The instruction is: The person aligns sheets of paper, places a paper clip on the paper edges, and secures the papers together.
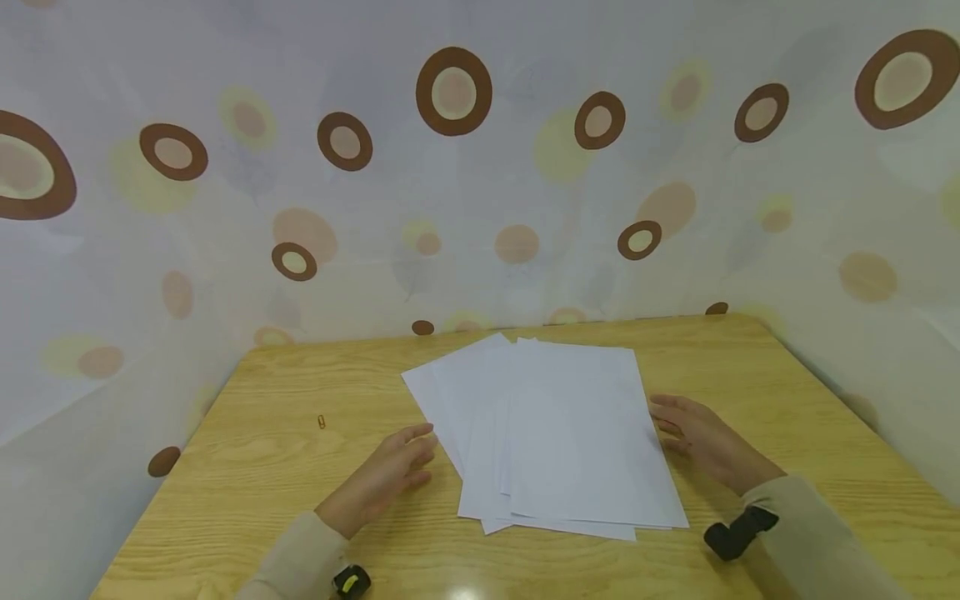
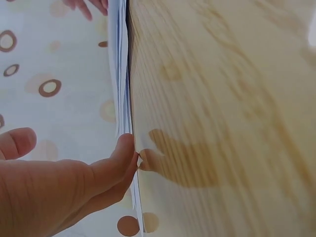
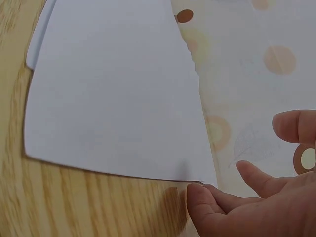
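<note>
Several white paper sheets (image 1: 577, 433) lie in an uneven, fanned pile on the wooden table, their left corners sticking out at different angles. At the pile's left side is my left hand (image 1: 390, 471), fingers loosely extended with the fingertips right at the sheet edges. The left wrist view shows the sheets (image 2: 121, 74) edge-on beside that hand's fingertips. My right hand (image 1: 701, 437) stands at the pile's right edge, fingers relaxed and thumb apart. In the right wrist view its fingertips (image 3: 200, 197) are at the edge of the top sheet (image 3: 113, 98). Neither hand grips anything.
A small orange paper clip (image 1: 321, 422) lies on the wooden table (image 1: 262, 467), left of the sheets. A patterned cloth backdrop (image 1: 517, 167) with brown circles rises behind the table and along both sides. Dark straps with small devices sit on both wrists.
</note>
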{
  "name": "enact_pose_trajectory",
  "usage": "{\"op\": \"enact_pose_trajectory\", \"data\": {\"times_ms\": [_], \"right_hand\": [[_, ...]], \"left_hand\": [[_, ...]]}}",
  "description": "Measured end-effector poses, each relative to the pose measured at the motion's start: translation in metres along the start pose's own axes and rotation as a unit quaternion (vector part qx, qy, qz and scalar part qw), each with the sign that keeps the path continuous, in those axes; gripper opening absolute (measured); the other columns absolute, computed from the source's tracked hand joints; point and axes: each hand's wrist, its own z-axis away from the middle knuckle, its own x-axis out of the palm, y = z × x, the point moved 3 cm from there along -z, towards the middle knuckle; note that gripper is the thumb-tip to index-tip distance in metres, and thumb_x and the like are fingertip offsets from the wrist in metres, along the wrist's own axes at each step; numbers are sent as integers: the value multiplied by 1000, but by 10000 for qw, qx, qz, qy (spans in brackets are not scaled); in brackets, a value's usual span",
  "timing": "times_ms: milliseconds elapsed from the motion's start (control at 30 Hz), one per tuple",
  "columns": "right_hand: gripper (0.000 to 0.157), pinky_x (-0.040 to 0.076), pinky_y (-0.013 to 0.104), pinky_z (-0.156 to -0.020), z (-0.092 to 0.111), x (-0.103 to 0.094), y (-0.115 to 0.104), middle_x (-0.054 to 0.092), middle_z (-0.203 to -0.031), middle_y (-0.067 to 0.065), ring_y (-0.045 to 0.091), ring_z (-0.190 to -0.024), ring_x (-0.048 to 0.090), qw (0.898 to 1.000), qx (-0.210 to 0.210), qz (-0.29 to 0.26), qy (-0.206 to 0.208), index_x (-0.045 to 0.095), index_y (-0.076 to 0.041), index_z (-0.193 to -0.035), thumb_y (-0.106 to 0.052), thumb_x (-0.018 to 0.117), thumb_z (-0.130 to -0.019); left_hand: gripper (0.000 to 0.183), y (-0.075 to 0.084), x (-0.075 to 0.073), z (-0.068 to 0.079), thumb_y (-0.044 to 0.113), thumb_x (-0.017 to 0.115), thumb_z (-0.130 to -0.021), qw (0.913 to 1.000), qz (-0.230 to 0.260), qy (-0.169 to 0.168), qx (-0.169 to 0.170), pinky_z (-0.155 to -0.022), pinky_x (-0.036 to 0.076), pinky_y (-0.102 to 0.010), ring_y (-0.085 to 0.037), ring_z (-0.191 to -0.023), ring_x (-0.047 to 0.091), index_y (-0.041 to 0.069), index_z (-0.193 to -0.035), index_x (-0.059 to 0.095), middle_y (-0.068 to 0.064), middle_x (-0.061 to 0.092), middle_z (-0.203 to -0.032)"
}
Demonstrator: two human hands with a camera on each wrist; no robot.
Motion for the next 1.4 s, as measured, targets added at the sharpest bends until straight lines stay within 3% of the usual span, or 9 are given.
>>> {"op": "enact_pose_trajectory", "data": {"times_ms": [200,300,433,533,700,1000,1400], "right_hand": [[68,19,56,-113,0,5,1,2,-154,31,48,-141,7,10000,-20,-21,-56,7,10,-148,-31,39,-104],[66,23,56,-111,0,7,1,5,-154,31,47,-141,10,9999,20,141,-31,11,9,-149,-30,41,-104],[68,35,45,-102,0,10,-1,10,-154,30,44,-138,18,9994,33,344,2,15,8,-148,-33,43,-103],[68,38,36,-95,-1,12,-2,13,-154,29,41,-137,21,9992,23,406,23,17,7,-148,-35,44,-102],[66,39,31,-91,-1,14,-2,15,-153,28,39,-136,23,9989,27,461,48,19,7,-148,-34,43,-102],[63,33,46,-104,-1,18,-2,12,-154,30,43,-139,18,9992,-133,337,-169,17,8,-148,-30,41,-104],[64,25,54,-109,-2,24,-7,7,-155,29,46,-141,10,9993,-63,172,-314,15,8,-148,-27,43,-103]], "left_hand": [[56,-3,1,-3,21,41,-103,9997,243,-45,-35,-109,31,-53,-48,-139,20,-9,-146,20,-32,15,-152],[55,-3,3,-4,20,41,-103,9997,258,-12,-38,-109,32,-52,-47,-139,21,-9,-146,21,-32,15,-152],[57,-2,6,-5,21,43,-103,9997,228,-49,-9,-109,32,-52,-47,-139,22,-9,-146,22,-33,16,-152],[58,-1,8,-5,22,44,-102,9997,218,-110,10,-109,32,-52,-47,-139,21,-9,-146,21,-33,15,-152],[60,0,10,-5,22,45,-102,9996,215,-158,27,-109,32,-51,-47,-139,21,-10,-146,21,-33,15,-152],[59,-1,14,-4,23,46,-101,9996,229,-191,21,-109,32,-51,-47,-138,25,-9,-145,23,-33,17,-151],[61,0,21,-5,26,46,-102,9987,4,-477,151,-109,31,-52,-46,-138,24,-6,-147,22,-32,21,-150]]}}
